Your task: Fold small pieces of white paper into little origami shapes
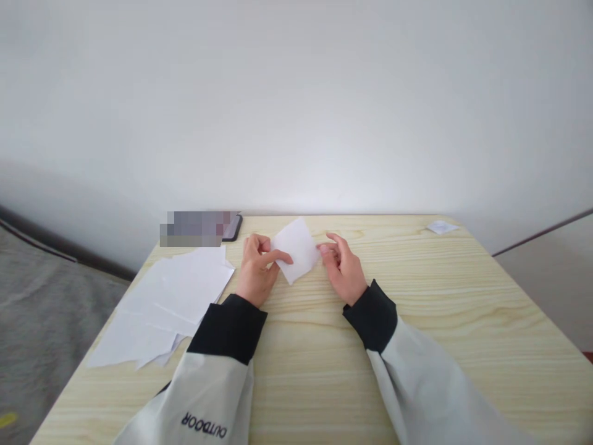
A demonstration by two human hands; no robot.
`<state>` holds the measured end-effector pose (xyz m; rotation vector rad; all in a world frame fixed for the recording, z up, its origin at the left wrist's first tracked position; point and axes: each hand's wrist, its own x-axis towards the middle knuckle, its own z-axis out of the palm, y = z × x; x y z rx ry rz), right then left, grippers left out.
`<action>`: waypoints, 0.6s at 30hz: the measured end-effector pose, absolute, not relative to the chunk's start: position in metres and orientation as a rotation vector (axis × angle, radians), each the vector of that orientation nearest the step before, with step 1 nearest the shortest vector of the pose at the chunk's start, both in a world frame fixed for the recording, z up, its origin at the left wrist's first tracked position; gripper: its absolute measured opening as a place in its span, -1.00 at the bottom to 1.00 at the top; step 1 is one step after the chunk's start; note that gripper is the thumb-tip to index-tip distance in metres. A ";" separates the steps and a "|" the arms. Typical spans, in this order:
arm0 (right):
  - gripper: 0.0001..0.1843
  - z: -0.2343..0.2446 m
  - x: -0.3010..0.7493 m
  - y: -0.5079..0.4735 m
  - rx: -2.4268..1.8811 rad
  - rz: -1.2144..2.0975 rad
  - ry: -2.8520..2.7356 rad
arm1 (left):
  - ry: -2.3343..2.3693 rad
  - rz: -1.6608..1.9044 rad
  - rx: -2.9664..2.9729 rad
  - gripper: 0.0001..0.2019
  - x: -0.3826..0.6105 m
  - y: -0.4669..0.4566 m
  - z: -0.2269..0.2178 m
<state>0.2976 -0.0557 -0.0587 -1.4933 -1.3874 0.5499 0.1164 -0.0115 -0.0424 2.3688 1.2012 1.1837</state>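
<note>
A small square of white paper (300, 244), turned cornerwise, is held up over the table in front of me. My left hand (259, 266) grips its left side, with the thumb lying across the front and the other fingers curled behind. At the paper's right corner is my right hand (343, 267), its thumb and a fingertip pinched together there and another finger raised. Whether the sheet is folded in layers cannot be made out.
Loose white sheets (171, 303) overlap on the table's left side. Behind them lies a dark phone (234, 228), partly blurred out. A small folded white paper (441, 227) rests at the far right corner. A white wall (324, 111) rises behind the wooden table (445, 296).
</note>
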 end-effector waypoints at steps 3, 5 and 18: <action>-0.47 -0.061 0.301 -0.053 -1.494 0.438 -1.413 | 1.052 1.148 2.237 -0.70 0.112 -0.011 -0.046; -0.51 -0.062 0.304 -0.052 -1.474 0.490 -1.456 | 0.995 1.113 2.115 -0.74 0.111 -0.011 -0.046; -0.70 -0.055 0.309 -0.060 -1.314 1.014 -1.266 | 0.963 0.868 1.176 -0.27 0.115 -0.017 -0.027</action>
